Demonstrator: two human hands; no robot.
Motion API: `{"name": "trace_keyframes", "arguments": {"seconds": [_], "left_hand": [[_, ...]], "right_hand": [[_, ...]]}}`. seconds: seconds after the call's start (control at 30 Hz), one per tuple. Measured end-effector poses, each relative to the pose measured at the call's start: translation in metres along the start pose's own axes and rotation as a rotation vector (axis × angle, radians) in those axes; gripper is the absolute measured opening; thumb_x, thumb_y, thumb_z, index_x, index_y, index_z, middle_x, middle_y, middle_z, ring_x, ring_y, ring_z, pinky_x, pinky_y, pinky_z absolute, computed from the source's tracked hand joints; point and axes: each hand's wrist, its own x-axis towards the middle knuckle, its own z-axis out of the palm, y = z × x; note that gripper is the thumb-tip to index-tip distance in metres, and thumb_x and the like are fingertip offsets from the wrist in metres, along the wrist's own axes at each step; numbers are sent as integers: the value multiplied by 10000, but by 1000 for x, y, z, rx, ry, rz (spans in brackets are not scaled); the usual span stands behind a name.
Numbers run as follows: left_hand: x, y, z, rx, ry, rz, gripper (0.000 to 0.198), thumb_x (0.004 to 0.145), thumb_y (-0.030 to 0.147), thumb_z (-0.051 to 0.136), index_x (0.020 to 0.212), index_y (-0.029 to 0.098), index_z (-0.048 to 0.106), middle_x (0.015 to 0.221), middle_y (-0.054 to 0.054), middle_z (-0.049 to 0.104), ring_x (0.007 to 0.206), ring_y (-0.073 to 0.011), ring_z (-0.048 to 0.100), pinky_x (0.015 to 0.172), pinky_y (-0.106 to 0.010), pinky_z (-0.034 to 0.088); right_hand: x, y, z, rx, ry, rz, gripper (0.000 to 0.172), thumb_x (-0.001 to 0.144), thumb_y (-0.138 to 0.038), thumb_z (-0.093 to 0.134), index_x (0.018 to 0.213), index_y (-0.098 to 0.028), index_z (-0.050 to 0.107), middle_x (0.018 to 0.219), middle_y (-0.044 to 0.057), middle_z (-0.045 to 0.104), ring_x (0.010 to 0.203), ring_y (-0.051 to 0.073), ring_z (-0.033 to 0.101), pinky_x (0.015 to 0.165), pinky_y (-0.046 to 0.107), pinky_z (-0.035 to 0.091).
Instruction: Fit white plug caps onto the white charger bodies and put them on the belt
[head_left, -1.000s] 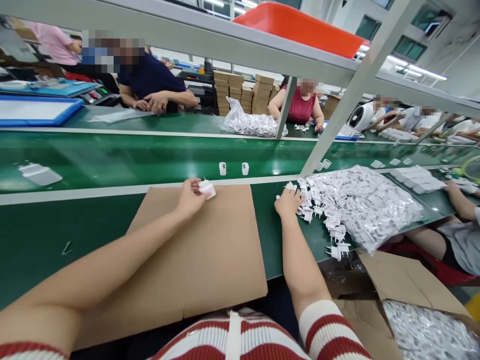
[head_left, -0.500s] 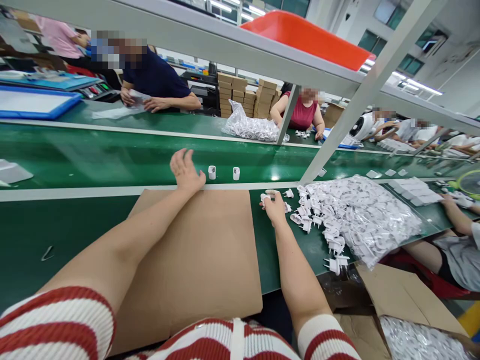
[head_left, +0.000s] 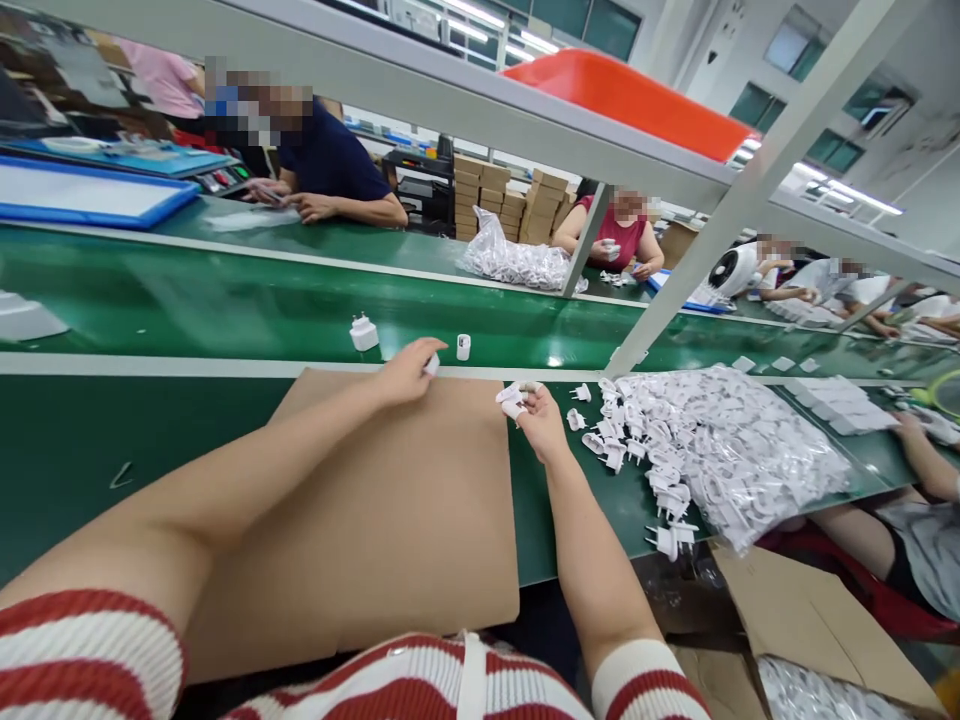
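Observation:
My left hand, above the far edge of a brown cardboard sheet, is closed around a small white charger housing, partly hidden by the fingers. Across from it, my right hand pinches a white plug piece at the sheet's right corner, with pale coverings on some fingertips. A white charger with two prongs pointing up stands on the green belt. Another white charger housing stands there without prongs, beyond and between my hands.
Loose white plug pieces and a clear bag full of them lie to the right. A slanted grey post rises beyond the bag. An orange-red tray rests on the overhead shelf. Co-workers sit across the belt and at right.
My left hand has lowered and closed on one of the two housings. The pronged charger now shows left of it. My right hand has brought a plug piece leftward to the cardboard's corner.

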Motion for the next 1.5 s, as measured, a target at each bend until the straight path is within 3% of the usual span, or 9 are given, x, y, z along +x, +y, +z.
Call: {"name": "trace_keyframes", "arguments": {"seconds": [0.1, 0.23, 0.33, 0.43, 0.53, 0.67, 0.83, 1.0, 1.5], "left_hand": [[-47, 38, 4, -107, -90, 53, 754, 860, 171, 512, 1599, 146, 370, 1645, -160, 401, 1532, -314, 385, 1310, -511, 304], [-96, 79, 13, -246, -199, 31, 752, 892, 163, 482, 1628, 222, 339, 1657, -114, 410, 1550, -275, 375, 1303, -469, 323], [-113, 93, 18, -312, -122, -77, 810, 873, 266, 611, 1632, 229, 331, 1668, -123, 385, 1558, -305, 349, 1276, -462, 360], [-117, 96, 23, -334, 29, -243, 690, 815, 430, 742, 1444, 209, 564, 1457, -152, 587, 1388, -365, 516, 1165, -514, 453], [-115, 97, 25, -421, 21, -253, 369, 855, 462, 700, 1122, 207, 718, 1088, -109, 715, 1048, -311, 657, 954, -460, 537], [-113, 97, 25, -540, 38, -241, 426, 793, 472, 768, 1126, 210, 720, 1097, -93, 714, 983, -273, 661, 876, -396, 529], [-110, 95, 23, -572, 18, -310, 407, 777, 569, 784, 893, 185, 716, 875, -59, 676, 804, -229, 630, 732, -351, 493], [-109, 95, 21, -628, 7, -271, 433, 792, 595, 768, 946, 191, 742, 845, -40, 667, 751, -204, 605, 678, -322, 453], [-106, 93, 21, -606, 27, -236, 394, 789, 542, 774, 943, 181, 747, 836, -48, 683, 738, -212, 611, 651, -316, 445]], "right_hand": [[-6, -4, 9, -77, -39, -53, 347, 658, -392, 852, 931, -228, 712, 961, 59, 793, 961, 243, 720, 869, 377, 551], [-16, -7, 17, -159, -78, -21, 321, 712, -435, 815, 945, -219, 769, 935, 55, 784, 911, 236, 710, 827, 372, 555], [-23, -8, 22, -126, -97, -7, 405, 720, -394, 803, 1090, -240, 751, 869, 18, 745, 833, 202, 707, 786, 347, 560], [-26, -7, 26, -141, -103, 11, 376, 729, -348, 770, 1088, -241, 736, 799, -10, 711, 734, 175, 677, 718, 327, 545], [-27, -5, 29, -177, -126, 50, 288, 715, -357, 786, 962, -219, 735, 827, 23, 735, 743, 183, 659, 688, 325, 526], [-28, -5, 32, -243, -197, 65, 416, 693, -388, 826, 1071, -240, 735, 927, 47, 748, 787, 195, 638, 680, 324, 518], [-36, -10, 41, -611, -120, -348, 172, 865, -395, 716, 939, -242, 740, 998, 60, 668, 880, 203, 630, 820, 360, 548], [-41, -1, 58, -859, -333, -493, 197, 964, -243, 564, 1103, -240, 703, 1098, 90, 701, 1062, 244, 655, 952, 394, 540], [-32, 7, 63, -1076, -369, -559, 355, 921, -112, 507, 1180, -217, 726, 1111, 104, 706, 1081, 268, 621, 960, 385, 518]]}}
